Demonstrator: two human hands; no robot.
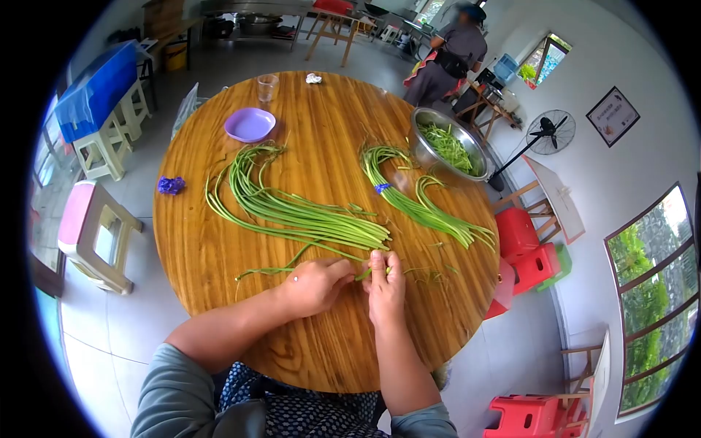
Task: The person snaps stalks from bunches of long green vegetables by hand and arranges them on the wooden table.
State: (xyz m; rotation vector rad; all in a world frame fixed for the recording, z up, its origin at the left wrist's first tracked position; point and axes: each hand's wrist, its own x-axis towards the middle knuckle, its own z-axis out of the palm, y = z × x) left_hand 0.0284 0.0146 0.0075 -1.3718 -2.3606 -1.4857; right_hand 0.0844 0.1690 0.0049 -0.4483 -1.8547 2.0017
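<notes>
My left hand [318, 286] is closed on a green stalk near the front of the round wooden table [241, 328]. Close beside it on the right, my right hand [384, 281] pinches green stalk pieces between thumb and fingers. Just beyond both hands lies a loose bunch of long green stalks [292, 212], cut ends toward my right hand. Farther right rests a second bunch [423, 208], tied with a blue-purple band [382, 187]. A metal bowl [476, 166] at the table's right back edge holds short green pieces [447, 146].
A purple plate [250, 125], a clear cup [267, 87], crumpled white paper [313, 78] and a purple bundle [171, 185] are on the table. Stools [98, 233] stand left, red stools [515, 233] right. A person [456, 55] stands beyond, near a fan [548, 133].
</notes>
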